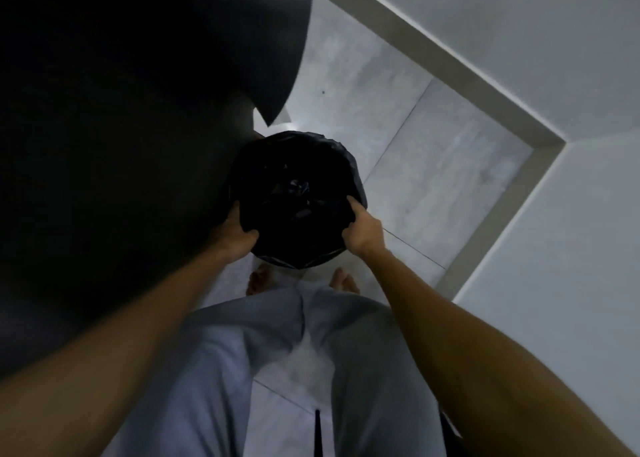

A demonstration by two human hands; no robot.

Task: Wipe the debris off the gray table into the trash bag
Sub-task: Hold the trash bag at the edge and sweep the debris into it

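The floor (433, 165) was pale gray tile, edged by a beige skirting board (450, 61) below white walls (519, 41) that met in a corner at right. A dark bench (121, 110) filled the left side, in deep shadow. Just beside its edge, above the floor and in front of the person's bare feet (258, 280), was the black trash bag (294, 179). Its round mouth faced straight up and its length ran downward. The left grip (239, 235) clutched the near-left rim and the right grip (363, 231) pinched the near-right rim.
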